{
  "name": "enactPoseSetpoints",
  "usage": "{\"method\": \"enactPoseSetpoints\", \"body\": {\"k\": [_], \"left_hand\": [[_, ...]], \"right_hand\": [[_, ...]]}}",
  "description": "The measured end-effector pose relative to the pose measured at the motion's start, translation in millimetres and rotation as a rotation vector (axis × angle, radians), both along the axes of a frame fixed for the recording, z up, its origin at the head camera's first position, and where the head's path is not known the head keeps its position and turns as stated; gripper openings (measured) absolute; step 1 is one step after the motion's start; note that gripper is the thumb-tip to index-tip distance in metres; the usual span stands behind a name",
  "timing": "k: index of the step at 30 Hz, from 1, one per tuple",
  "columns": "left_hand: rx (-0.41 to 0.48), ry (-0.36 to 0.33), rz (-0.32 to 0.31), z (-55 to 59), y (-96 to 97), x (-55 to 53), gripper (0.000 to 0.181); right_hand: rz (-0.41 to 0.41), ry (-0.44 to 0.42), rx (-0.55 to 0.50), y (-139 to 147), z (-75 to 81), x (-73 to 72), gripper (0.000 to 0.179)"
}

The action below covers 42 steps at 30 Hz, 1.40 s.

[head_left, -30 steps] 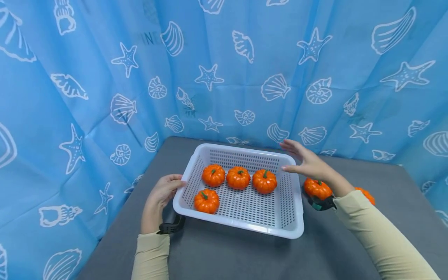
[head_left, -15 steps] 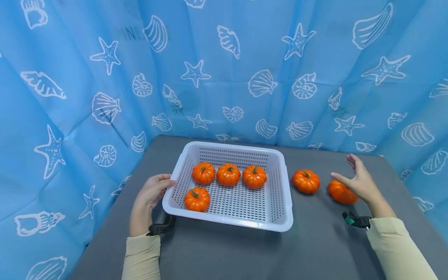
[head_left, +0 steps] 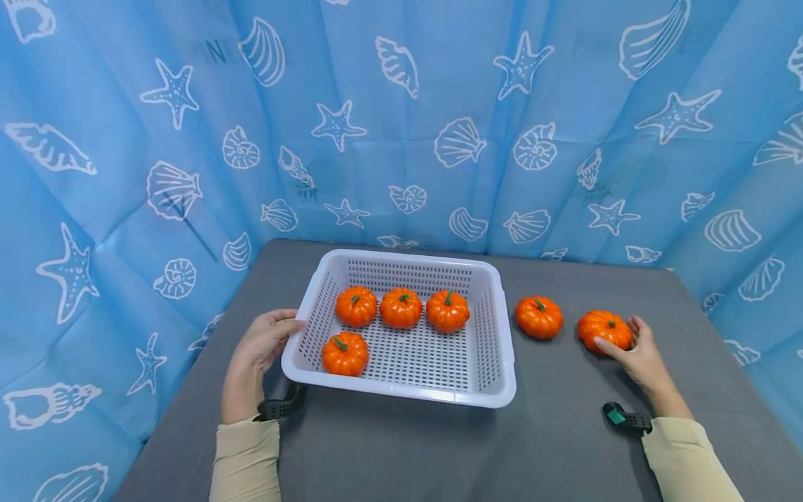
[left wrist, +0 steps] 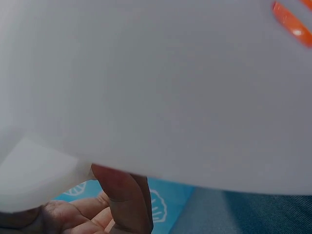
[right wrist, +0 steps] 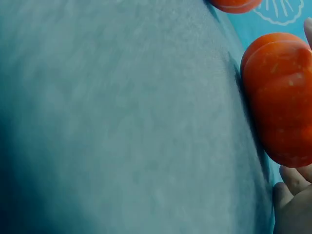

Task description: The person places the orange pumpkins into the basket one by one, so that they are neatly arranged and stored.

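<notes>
A white perforated plastic basket (head_left: 433,396) stands on the grey table, holding several small orange pumpkins (head_left: 401,308) with green stems. My left hand (head_left: 260,345) pinches the basket's left rim, thumb on top; the left wrist view shows bent fingers (left wrist: 124,195) under the basket's pale edge. To the right of the basket, my right hand (head_left: 643,359) has its thumb and fingers around the right-hand loose pumpkin (head_left: 603,329), which rests on the table. This pumpkin (right wrist: 280,97) fills the right side of the right wrist view, with fingertips at its ends.
Another loose pumpkin (head_left: 539,318) sits between the basket and my right hand. A blue curtain (head_left: 401,125) with white shells and starfish hangs behind the grey table (head_left: 401,453) and along its sides.
My right hand has moved right, from over the basket's right rim to the far loose pumpkin, and closed around it. The left hand stays on the rim. The head view has shifted.
</notes>
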<state>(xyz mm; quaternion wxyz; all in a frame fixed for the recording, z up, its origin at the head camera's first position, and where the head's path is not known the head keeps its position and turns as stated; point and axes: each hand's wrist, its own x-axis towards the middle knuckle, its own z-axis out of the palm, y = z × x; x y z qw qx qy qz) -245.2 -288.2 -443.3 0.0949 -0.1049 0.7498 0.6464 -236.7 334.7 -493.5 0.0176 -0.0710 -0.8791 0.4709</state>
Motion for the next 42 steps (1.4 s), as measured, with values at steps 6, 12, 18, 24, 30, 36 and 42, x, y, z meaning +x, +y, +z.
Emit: {"method": "enactPoseSetpoints", "body": {"k": [6, 12, 18, 24, 30, 36, 42], "left_hand": [[-0.005, -0.013, 0.002, 1.3, -0.4, 1.9, 0.048], [0.003, 0.011, -0.009, 0.5, 1.2, -0.3, 0.045], [0.012, 0.008, -0.002, -0.8, 3.8, -2.1, 0.045], [0.013, 0.01, 0.018, 0.3, 3.1, -1.2, 0.044], [0.016, 0.008, 0.021, 1.3, 3.3, -1.6, 0.045], [0.009, -0.008, 0.029, 0.5, 3.8, -2.4, 0.043], [0.007, -0.001, 0.025, 0.7, 3.5, -1.1, 0.045]], "right_hand": [[-0.039, -0.037, -0.005, -5.5, -3.5, -2.1, 0.101], [-0.032, -0.041, -0.014, -3.9, -7.1, -3.0, 0.101], [-0.05, -0.012, 0.039, -2.4, -11.0, -3.0, 0.095], [-0.049, 0.021, 0.079, -3.8, -12.3, -5.0, 0.091], [-0.101, 0.033, 0.064, -5.5, -12.2, -4.7, 0.091], [-0.152, 0.027, 0.031, -7.9, -10.0, -3.9, 0.091], [-0.172, 0.034, 0.013, -6.5, -9.8, -4.1, 0.09]]}}
